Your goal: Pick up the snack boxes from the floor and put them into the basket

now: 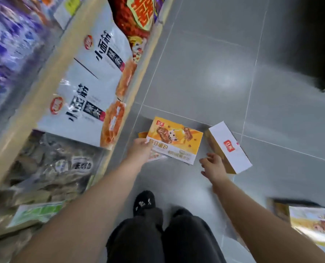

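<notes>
Facing up, orange-and-white snack box [174, 140]

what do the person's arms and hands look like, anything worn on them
The left arm and right arm are bare as far up as the view shows, with no sleeves in sight. The left hand and right hand have no gloves, and no watch, bracelet or ring shows. Lower down are dark trousers and a black fuzzy slipper.
</notes>
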`<state>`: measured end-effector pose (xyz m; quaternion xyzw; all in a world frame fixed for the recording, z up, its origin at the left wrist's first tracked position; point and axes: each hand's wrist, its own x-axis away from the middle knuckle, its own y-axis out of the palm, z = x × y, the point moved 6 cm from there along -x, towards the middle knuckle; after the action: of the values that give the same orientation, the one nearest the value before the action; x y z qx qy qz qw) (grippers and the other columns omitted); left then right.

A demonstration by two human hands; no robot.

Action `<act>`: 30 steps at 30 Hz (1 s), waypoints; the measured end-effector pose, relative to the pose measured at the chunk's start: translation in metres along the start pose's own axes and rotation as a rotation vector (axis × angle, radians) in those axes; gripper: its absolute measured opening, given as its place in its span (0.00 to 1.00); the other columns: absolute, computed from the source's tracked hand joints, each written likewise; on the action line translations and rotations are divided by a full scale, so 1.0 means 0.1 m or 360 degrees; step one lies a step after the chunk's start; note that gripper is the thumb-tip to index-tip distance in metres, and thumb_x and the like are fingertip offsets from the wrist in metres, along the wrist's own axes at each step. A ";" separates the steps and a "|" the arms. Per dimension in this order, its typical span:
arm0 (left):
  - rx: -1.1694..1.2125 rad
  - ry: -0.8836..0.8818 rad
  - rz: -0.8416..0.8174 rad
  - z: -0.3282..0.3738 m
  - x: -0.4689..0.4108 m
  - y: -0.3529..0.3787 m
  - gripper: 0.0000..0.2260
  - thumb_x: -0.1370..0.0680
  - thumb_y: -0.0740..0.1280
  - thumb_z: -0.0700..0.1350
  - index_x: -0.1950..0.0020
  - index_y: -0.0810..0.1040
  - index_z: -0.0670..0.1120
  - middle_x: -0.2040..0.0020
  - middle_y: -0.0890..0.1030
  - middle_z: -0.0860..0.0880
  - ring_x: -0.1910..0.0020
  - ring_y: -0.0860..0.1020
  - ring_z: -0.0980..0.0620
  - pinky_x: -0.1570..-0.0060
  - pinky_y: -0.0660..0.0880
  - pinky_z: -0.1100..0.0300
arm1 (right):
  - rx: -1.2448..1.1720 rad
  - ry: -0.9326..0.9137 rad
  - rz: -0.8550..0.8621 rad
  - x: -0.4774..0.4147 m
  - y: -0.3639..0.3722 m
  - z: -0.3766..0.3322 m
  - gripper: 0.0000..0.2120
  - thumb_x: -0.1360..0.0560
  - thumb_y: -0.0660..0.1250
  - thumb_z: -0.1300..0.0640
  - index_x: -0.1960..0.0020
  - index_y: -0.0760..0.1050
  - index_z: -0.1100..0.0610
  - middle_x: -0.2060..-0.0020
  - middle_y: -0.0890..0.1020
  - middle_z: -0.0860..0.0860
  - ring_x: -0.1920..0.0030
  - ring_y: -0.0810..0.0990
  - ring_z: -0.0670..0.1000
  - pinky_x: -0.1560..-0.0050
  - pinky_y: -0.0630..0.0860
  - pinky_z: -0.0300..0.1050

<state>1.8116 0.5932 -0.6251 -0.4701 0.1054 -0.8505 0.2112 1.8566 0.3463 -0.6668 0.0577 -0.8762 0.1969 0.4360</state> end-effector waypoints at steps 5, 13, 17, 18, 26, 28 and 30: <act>-0.0170 0.0101 0.0046 -0.25 -1.16 0.39 0.19 0.25 0.63 0.49 0.35 0.73 0.46 0.39 0.79 0.45 0.42 0.78 0.44 0.41 0.73 0.53 | -0.0010 0.0025 0.0038 -1.02 0.26 0.19 0.32 0.26 0.67 0.52 0.26 0.61 0.58 0.37 0.72 0.54 0.45 0.72 0.53 0.49 0.71 0.47; -0.0073 -0.0012 0.0024 -0.43 -1.87 0.68 0.15 0.28 0.68 0.51 0.44 0.76 0.46 0.54 0.81 0.47 0.58 0.80 0.47 0.58 0.76 0.57 | -0.0185 0.0271 -0.0036 -1.64 0.55 0.31 0.19 0.25 0.64 0.42 0.40 0.72 0.54 0.41 0.79 0.55 0.48 0.78 0.56 0.45 0.75 0.56; 0.0129 -0.0182 -0.0107 -0.38 -1.53 0.56 0.28 0.36 0.74 0.55 0.41 0.70 0.47 0.52 0.80 0.47 0.57 0.81 0.48 0.58 0.78 0.55 | -0.0197 0.0275 -0.0041 -1.34 0.58 0.04 0.23 0.25 0.65 0.40 0.37 0.68 0.53 0.44 0.77 0.53 0.51 0.75 0.54 0.50 0.70 0.52; 0.0186 -0.0189 -0.0069 -0.35 -1.40 0.49 0.27 0.34 0.75 0.54 0.41 0.69 0.47 0.52 0.80 0.47 0.59 0.80 0.50 0.63 0.76 0.58 | -0.0185 0.0248 -0.0023 -1.22 0.56 -0.06 0.26 0.26 0.65 0.40 0.34 0.66 0.54 0.45 0.76 0.53 0.50 0.74 0.53 0.50 0.69 0.52; 0.0550 -0.0092 0.0049 0.36 0.21 -0.47 0.35 0.35 0.76 0.58 0.32 0.68 0.49 0.42 0.74 0.54 0.44 0.75 0.52 0.46 0.69 0.57 | -0.0046 0.0063 -0.0027 0.38 0.29 -1.15 0.35 0.34 0.70 0.33 0.38 0.73 0.56 0.45 0.81 0.54 0.46 0.80 0.58 0.42 0.77 0.57; 0.0632 -0.0105 0.0119 0.57 0.89 -0.85 0.43 0.42 0.77 0.63 0.32 0.69 0.49 0.39 0.76 0.52 0.40 0.76 0.49 0.37 0.69 0.50 | 0.0051 0.0029 -0.0083 1.02 0.16 -1.55 0.29 0.32 0.70 0.35 0.43 0.76 0.57 0.50 0.81 0.54 0.49 0.80 0.57 0.51 0.79 0.51; 0.0704 -0.0116 0.0141 0.66 1.30 -1.02 0.45 0.47 0.76 0.65 0.34 0.71 0.49 0.41 0.79 0.49 0.43 0.79 0.48 0.39 0.73 0.47 | 0.0093 -0.0063 -0.0102 1.35 0.05 -1.76 0.19 0.27 0.69 0.40 0.52 0.76 0.56 0.59 0.80 0.52 0.55 0.79 0.55 0.65 0.72 0.41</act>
<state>1.7796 0.6260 -0.4535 -0.4375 -0.0710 -0.8253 0.3498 1.9028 0.4304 -0.4664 0.1023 -0.8763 0.2072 0.4227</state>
